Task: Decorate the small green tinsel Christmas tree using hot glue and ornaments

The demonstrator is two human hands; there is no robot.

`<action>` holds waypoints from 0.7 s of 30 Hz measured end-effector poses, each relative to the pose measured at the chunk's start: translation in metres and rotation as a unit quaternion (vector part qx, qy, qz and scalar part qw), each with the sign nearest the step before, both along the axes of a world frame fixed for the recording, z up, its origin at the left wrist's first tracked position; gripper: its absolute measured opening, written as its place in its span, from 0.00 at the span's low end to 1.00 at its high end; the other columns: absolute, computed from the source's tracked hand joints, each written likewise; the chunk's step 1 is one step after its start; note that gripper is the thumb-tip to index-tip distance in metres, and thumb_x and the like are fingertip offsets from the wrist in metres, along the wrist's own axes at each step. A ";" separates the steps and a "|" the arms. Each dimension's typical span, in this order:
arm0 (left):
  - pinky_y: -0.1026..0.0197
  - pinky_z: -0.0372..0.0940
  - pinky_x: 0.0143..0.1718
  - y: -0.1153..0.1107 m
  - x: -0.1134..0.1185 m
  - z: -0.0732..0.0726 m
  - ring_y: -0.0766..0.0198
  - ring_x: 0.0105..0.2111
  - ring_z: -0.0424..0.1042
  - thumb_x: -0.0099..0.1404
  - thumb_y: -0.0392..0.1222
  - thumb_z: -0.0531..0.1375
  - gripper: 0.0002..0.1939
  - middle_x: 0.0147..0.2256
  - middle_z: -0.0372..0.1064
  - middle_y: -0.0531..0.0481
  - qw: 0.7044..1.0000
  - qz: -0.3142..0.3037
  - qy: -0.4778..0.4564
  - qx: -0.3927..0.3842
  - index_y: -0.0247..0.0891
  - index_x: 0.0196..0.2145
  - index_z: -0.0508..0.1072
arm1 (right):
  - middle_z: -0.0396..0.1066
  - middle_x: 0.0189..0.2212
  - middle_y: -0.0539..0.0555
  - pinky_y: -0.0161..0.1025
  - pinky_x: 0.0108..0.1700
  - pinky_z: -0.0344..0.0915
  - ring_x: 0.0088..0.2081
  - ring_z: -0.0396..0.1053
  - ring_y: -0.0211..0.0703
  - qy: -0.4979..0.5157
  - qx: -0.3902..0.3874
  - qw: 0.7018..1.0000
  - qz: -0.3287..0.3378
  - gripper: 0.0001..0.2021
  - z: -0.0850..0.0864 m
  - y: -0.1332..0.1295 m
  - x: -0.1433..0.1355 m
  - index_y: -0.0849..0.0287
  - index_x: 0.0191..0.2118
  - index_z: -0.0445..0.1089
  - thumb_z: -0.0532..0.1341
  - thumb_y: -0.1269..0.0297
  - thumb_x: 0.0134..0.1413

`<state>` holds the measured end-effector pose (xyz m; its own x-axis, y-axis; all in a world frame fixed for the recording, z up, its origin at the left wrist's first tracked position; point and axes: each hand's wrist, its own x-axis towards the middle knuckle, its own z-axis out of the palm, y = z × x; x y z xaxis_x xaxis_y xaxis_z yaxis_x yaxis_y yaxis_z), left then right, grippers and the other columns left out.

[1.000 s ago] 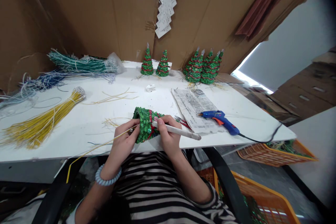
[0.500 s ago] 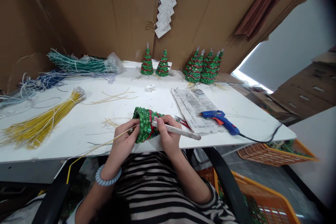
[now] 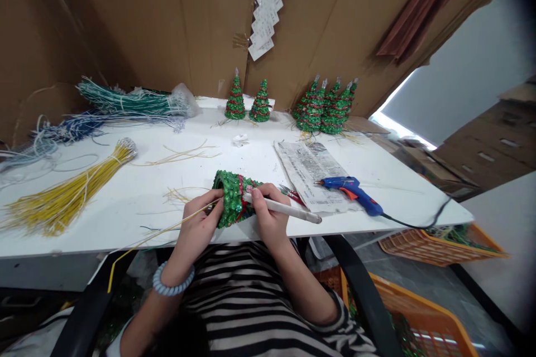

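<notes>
A hollow green glittery Christmas tree ornament (image 3: pixel 231 201) with red garland lies on its side between my hands, its open base facing left. My left hand (image 3: pixel 200 220) pinches the rim at that opening, and a thin yellow wire (image 3: pixel 163 232) runs from its fingers toward the lower left. My right hand (image 3: pixel 270 217) is closed around a white pen-like tool (image 3: pixel 288 210), whose tip touches the tree's side near the red garland. Its other fingers are partly hidden behind the tree. Just right of the tree, red-handled snips or tweezers (image 3: pixel 293 194) lie by the newspaper.
A blue glue gun (image 3: pixel 349 187) rests on folded newspaper (image 3: pixel 312 162). Finished trees (image 3: pixel 322 106) stand along the back of the white table (image 3: pixel 251 156). Bundles of yellow wires (image 3: pixel 84 189) and green wires (image 3: pixel 125 101) lie left. Orange crates (image 3: pixel 419 301) stand below right.
Both hands, the tree and the tool keep the same positions. Only a very slight shift of the whole view shows.
</notes>
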<state>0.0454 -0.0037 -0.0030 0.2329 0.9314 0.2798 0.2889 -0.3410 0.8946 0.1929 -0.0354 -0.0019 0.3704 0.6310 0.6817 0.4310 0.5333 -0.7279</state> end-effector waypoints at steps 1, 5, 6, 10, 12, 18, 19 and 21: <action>0.61 0.66 0.35 0.000 0.000 0.000 0.58 0.33 0.74 0.62 0.49 0.57 0.16 0.34 0.78 0.45 1.000 0.000 0.000 0.000 0.35 0.35 0.79 | 0.66 0.17 0.48 0.38 0.28 0.60 0.21 0.62 0.38 0.000 -0.001 1.000 -0.001 0.14 0.000 0.000 0.000 0.56 0.22 0.66 0.57 0.60 0.58; 0.62 0.66 0.35 0.000 0.001 0.001 0.58 0.33 0.74 0.62 0.50 0.57 0.16 0.33 0.78 0.46 1.000 0.000 0.001 0.001 0.36 0.34 0.79 | 0.65 0.16 0.47 0.38 0.28 0.60 0.21 0.62 0.38 -0.001 -0.004 1.000 -0.002 0.15 0.000 0.000 0.000 0.56 0.22 0.65 0.57 0.60 0.58; 0.62 0.66 0.34 0.000 0.001 0.002 0.58 0.33 0.74 0.62 0.50 0.57 0.16 0.32 0.78 0.46 1.000 0.000 0.002 0.000 0.36 0.34 0.79 | 0.65 0.16 0.47 0.38 0.28 0.60 0.21 0.62 0.37 -0.001 -0.003 1.000 -0.002 0.15 0.000 0.000 0.001 0.56 0.22 0.66 0.57 0.60 0.58; 0.61 0.66 0.34 0.000 0.001 0.001 0.57 0.33 0.74 0.62 0.50 0.57 0.16 0.32 0.78 0.45 1.000 0.001 0.004 0.000 0.35 0.34 0.79 | 0.65 0.17 0.47 0.38 0.28 0.60 0.21 0.62 0.37 -0.001 0.000 1.000 -0.002 0.14 0.000 0.000 0.001 0.56 0.22 0.66 0.57 0.60 0.58; 0.61 0.65 0.34 0.000 0.000 0.001 0.57 0.33 0.74 0.62 0.50 0.57 0.16 0.32 0.78 0.45 1.000 0.002 0.004 0.001 0.35 0.34 0.78 | 0.66 0.17 0.47 0.38 0.28 0.60 0.21 0.62 0.37 -0.001 0.003 1.000 -0.001 0.14 0.000 0.000 0.001 0.56 0.22 0.66 0.57 0.60 0.58; 0.62 0.65 0.33 -0.001 0.001 0.002 0.58 0.32 0.73 0.63 0.50 0.57 0.16 0.32 0.78 0.46 1.000 -0.005 0.006 0.002 0.36 0.35 0.78 | 0.66 0.17 0.47 0.38 0.28 0.60 0.21 0.62 0.36 -0.001 0.017 1.000 0.002 0.13 -0.001 0.000 0.000 0.57 0.23 0.66 0.57 0.63 0.58; 0.62 0.65 0.33 -0.001 0.001 0.003 0.58 0.32 0.73 0.63 0.50 0.57 0.16 0.32 0.78 0.46 1.000 -0.006 0.006 0.001 0.36 0.35 0.78 | 0.66 0.18 0.47 0.38 0.28 0.60 0.21 0.62 0.36 -0.001 0.019 1.000 0.002 0.13 -0.001 0.000 0.000 0.57 0.23 0.67 0.57 0.63 0.58; 0.62 0.65 0.33 -0.002 0.001 0.003 0.59 0.32 0.73 0.63 0.50 0.56 0.16 0.32 0.78 0.46 1.000 -0.007 0.006 0.001 0.35 0.35 0.78 | 0.66 0.18 0.47 0.38 0.28 0.60 0.21 0.62 0.36 -0.001 0.021 1.000 0.002 0.13 -0.001 0.000 0.000 0.57 0.23 0.67 0.57 0.63 0.58</action>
